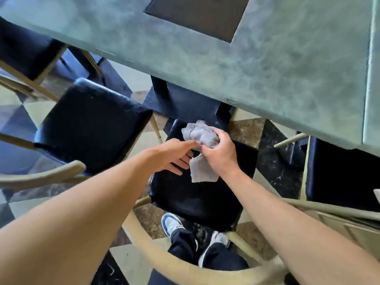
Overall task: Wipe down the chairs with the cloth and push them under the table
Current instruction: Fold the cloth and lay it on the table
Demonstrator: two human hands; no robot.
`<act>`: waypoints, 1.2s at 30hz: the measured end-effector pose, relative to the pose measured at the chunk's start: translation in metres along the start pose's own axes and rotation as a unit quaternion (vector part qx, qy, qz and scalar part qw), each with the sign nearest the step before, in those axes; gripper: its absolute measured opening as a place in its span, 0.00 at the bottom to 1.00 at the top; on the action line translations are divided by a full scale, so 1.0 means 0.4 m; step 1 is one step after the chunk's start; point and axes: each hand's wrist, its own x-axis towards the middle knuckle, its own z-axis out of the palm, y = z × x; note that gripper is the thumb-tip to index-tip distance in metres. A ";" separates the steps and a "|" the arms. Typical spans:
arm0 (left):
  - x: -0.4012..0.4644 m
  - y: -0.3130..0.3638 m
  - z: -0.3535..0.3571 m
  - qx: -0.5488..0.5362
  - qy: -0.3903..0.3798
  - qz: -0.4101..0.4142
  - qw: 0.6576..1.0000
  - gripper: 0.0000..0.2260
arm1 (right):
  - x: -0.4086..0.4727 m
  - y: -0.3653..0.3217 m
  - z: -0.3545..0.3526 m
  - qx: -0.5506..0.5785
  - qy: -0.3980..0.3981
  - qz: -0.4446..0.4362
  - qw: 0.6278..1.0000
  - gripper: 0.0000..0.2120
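Observation:
A grey cloth (200, 134) is bunched above the dark seat of the chair (197, 198) right in front of me. My right hand (220, 155) grips the cloth from the right, with one end sticking up and another hanging down. My left hand (176, 156) reaches in from the left, its fingers straight, the forefinger touching the cloth at its middle. The chair's pale curved backrest (185, 270) arcs around my legs. Its seat reaches partly under the green table (257, 79).
A second dark-seated chair (92, 124) stands to the left, pulled out from the table. A third chair (339, 173) is at the right, a fourth (24, 48) at the far left. A dark placemat (197, 15) lies on the table. The floor is checkered tile.

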 end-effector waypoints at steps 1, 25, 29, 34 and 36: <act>-0.028 0.023 0.004 -0.035 -0.028 0.015 0.999 0.22 | -0.001 -0.032 -0.002 0.012 0.016 0.002 1.000 0.27; -0.677 0.237 -0.011 -0.231 0.210 0.139 0.940 0.16 | -0.343 -0.478 -0.202 0.158 -0.177 -0.122 0.964 0.23; -0.749 0.248 -0.047 -0.168 0.167 0.192 0.953 0.14 | -0.344 -0.535 -0.212 0.095 -0.074 -0.152 0.981 0.16; -0.754 0.244 -0.121 -0.039 0.289 0.241 0.926 0.06 | -0.365 -0.608 -0.216 0.022 -0.020 -0.179 0.983 0.12; -0.748 0.241 -0.163 0.021 0.313 0.264 0.912 0.09 | -0.363 -0.638 -0.208 -0.012 -0.012 -0.178 0.984 0.08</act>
